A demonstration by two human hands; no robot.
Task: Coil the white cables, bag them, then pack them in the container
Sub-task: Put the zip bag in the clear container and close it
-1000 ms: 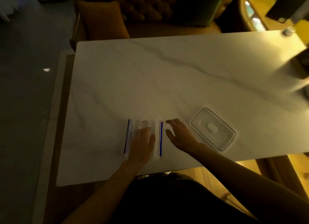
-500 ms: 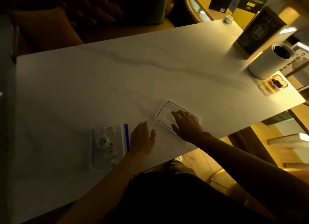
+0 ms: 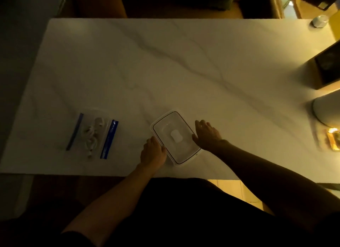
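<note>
At 6 o'clock on the marble table (image 3: 165, 62), near edge: clear container (image 3: 181, 161), long axis running roughly 11 to 5. Left hand (image 3: 153, 152) is at its 8 o'clock side with fingers curled onto the rim. Right hand (image 3: 207, 134) is at its 3 o'clock side, fingers mostly extended and spread, thumb touching the rim; that reads as bracing, not a firm grip. The zip bags (image 3: 108, 138) lie flat at 9 o'clock of the container, well apart from it, neither hand on them. White cables (image 3: 90, 132) are inside the plastic, bunched up. Progress, my read: coiling and bagging look done, packing not started. The lid (image 3: 175, 125) looks to be on, going by the dark seal line and centre tab, so what's left is lid off, bags in, lid back on. Hard to make out: light is dim and warm. Two blue zip strips suggest two bags overlapping, but can't confirm the count or whether the zips are fully closed. Can't tell how neat the coils are, or whether the container holds anything. At 3 o'clock on the table a white cylinder (image 3: 325, 110), a dark box (image 3: 327, 66) and a small tray (image 3: 331, 139) are cut by the frame edge.
</note>
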